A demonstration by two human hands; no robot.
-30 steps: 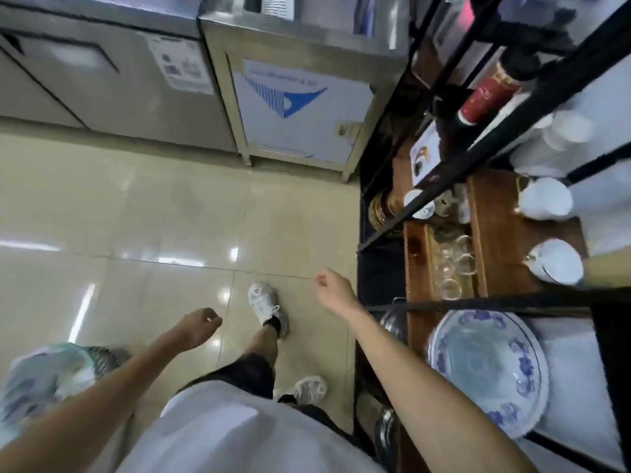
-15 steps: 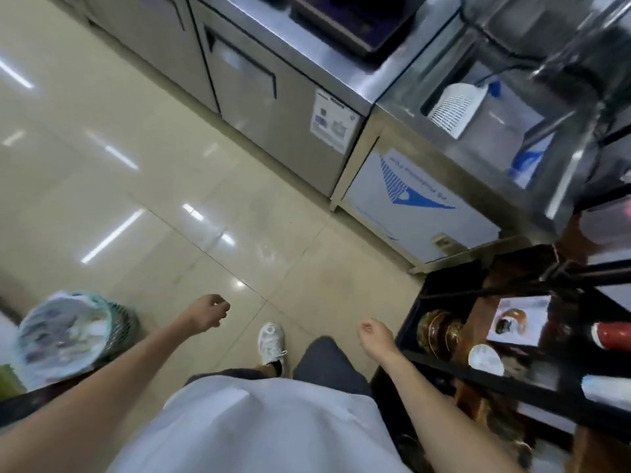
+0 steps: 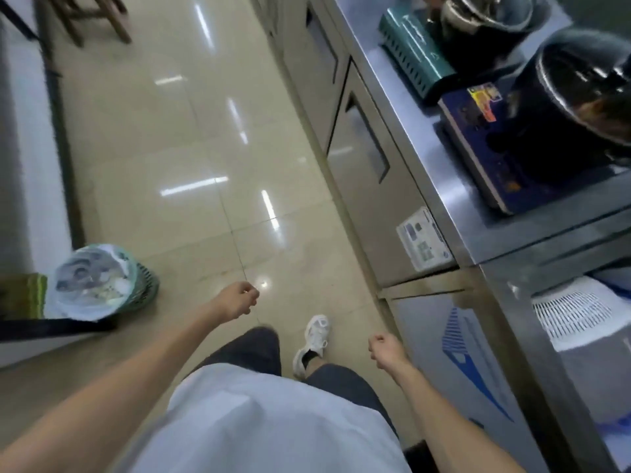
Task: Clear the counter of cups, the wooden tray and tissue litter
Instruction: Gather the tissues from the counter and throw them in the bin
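Note:
I look down at a tiled kitchen floor while walking. My left hand (image 3: 237, 300) hangs over the floor in a loose fist with nothing in it. My right hand (image 3: 386, 348) is also curled shut and holds nothing, close to the steel cabinet front. A green mesh waste bin (image 3: 102, 283) with a white liner and litter inside stands on the floor at the left, left of my left hand. No cups, wooden tray or tissue are in view.
A steel counter (image 3: 426, 158) with cabinet doors runs along the right, carrying a black pot (image 3: 587, 100) on a blue induction cooker (image 3: 485, 145) and a green box (image 3: 416, 52). A white strainer (image 3: 573, 315) lies in the sink. Wooden stool legs (image 3: 95, 18) stand far ahead. A white wall borders the left.
The view has swung left, away from the dish shelf and along the aisle. The shelf with cups and bowls has left the frame. Both hands stay curled and swing with the walk.

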